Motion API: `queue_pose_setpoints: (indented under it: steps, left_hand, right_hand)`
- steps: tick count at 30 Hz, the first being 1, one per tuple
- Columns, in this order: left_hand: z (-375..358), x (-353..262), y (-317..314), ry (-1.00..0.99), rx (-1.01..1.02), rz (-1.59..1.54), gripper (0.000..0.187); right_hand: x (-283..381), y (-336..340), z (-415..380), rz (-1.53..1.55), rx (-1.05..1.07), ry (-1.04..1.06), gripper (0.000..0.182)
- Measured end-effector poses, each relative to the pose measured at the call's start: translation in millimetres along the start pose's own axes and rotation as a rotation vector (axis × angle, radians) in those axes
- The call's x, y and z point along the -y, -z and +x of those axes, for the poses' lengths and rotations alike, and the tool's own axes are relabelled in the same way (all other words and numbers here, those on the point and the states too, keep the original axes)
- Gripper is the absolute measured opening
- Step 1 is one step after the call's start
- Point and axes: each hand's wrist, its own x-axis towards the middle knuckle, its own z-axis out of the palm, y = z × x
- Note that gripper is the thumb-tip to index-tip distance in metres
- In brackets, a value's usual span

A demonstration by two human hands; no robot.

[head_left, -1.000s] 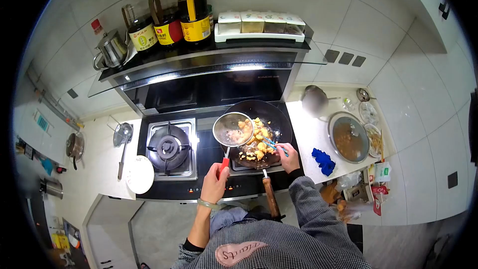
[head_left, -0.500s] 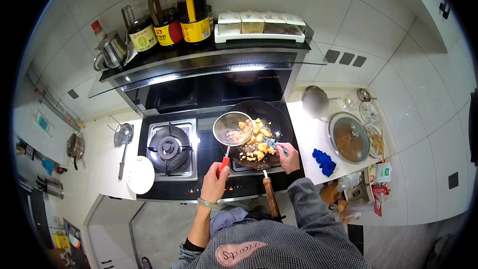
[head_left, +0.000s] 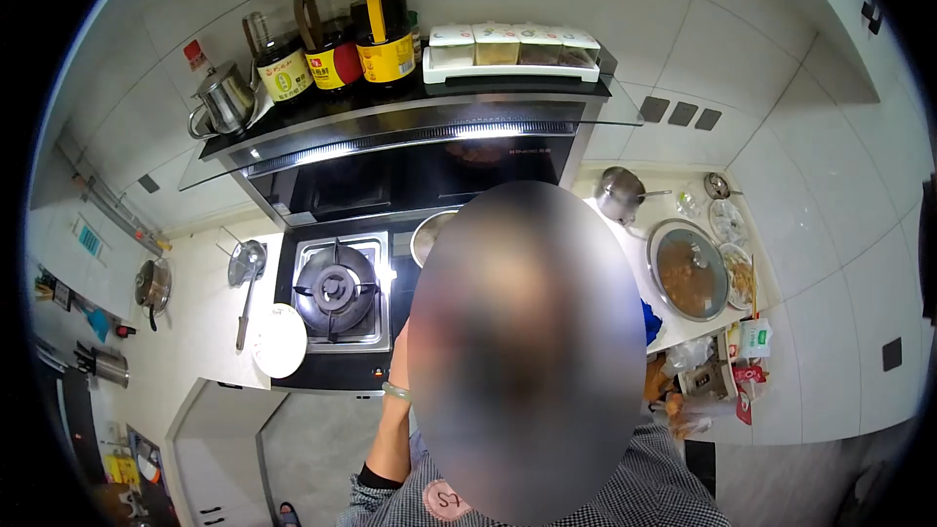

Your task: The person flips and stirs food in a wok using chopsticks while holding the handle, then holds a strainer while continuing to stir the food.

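A large blurred oval covers the middle of the view and hides the wok, the food, the chopsticks and my right hand. Of my left hand only a sliver shows at the oval's left edge [head_left: 398, 349], above a green bracelet [head_left: 393, 391] on my wrist. What it holds is hidden. A curved piece of the metal strainer's rim [head_left: 422, 237] sticks out at the oval's upper left, over the stove [head_left: 293, 371]. My checked sleeves and apron fill the bottom of the view.
The left gas burner [head_left: 335, 288] has nothing on it. A white plate [head_left: 279, 340] and a skimmer [head_left: 244, 263] lie left of the stove. At right are a lidded dish [head_left: 688, 268], a steel pot [head_left: 620, 193] and a blue cloth [head_left: 649, 322]. Sauce bottles [head_left: 381, 20] stand on the hood.
The blurred oval now covers the wok and both hands, which earlier showed the left hand holding the strainer handle and the right working chopsticks in the food. The view shifted slightly.
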Motion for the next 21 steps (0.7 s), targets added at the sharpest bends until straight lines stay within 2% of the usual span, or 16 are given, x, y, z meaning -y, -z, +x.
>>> queue_pose_setpoints:
  steps: [1,2,4,5,6,8,9,10,11,13,15,16,18,19,21]
  left_hand:
    - [1.7,0.2,0.6,-0.013,-0.004,0.026,0.02]
    - [2.7,0.6,0.7,-0.021,-0.006,0.041,0.021]
    - [4.2,1.7,1.6,-0.031,-0.007,0.05,0.021]
    - [4.6,2.0,3.0,-0.032,-0.009,0.048,0.021]
    - [4.9,2.2,4.4,-0.033,-0.01,0.047,0.021]
    - [3.1,-2.5,5.2,0.017,-0.016,-0.003,0.021]
    - [1.3,-6.8,5.0,0.038,-0.02,-0.02,0.021]
    - [1.3,-20.6,6.3,0.135,-0.014,-0.047,0.021]
    - [2.5,-27.7,7.5,0.23,-0.009,-0.074,0.021]
    - [2.0,-26.5,7.8,0.221,-0.03,-0.073,0.021]
    - [3.7,-24.7,5.8,0.206,-0.041,-0.072,0.021]
    - [4.7,-23.0,4.4,0.203,-0.038,-0.088,0.021]
    - [4.2,-22.9,0.6,0.201,-0.026,-0.105,0.021]
    - [4.2,-25.1,-0.1,0.213,-0.013,-0.087,0.022]
    - [4.7,-19.6,-0.7,0.212,-0.002,-0.051,0.021]
  right_hand:
    - [-7.5,-9.0,6.8,0.089,0.022,0.039,0.018]
    - [-35.6,-17.3,17.1,-0.149,0.049,0.191,0.017]
    - [-57.6,-36.4,23.3,0.2,0.16,-0.028,0.019]
    - [-65.8,-42.3,21.9,0.227,0.111,-0.076,0.02]
    - [-74.8,-36.9,19.8,0.118,0.076,-0.085,0.02]
    - [-58.8,-12.8,15.2,-0.017,0.089,-0.09,0.019]
    - [-70.3,-3.0,13.0,-0.095,0.059,0.016,0.018]
    - [-41.1,18.0,10.0,-0.13,0.192,-0.076,0.03]
    - [-31.8,29.2,6.2,-0.054,0.195,-0.08,0.025]
    - [-15.3,46.2,-3.1,0.021,0.202,-0.088,0.02]
    - [-2.1,59.8,-12.7,-0.004,0.488,-0.183,0.02]
    - [-4.3,56.4,-16.6,-0.189,0.482,0.097,0.019]
    - [-7.6,52.6,-22.0,-0.291,0.408,0.046,0.018]
    - [-7.2,52.0,-20.2,-0.301,0.343,0.123,0.017]
    - [-0.7,69.3,-19.0,-0.305,0.34,0.107,0.016]
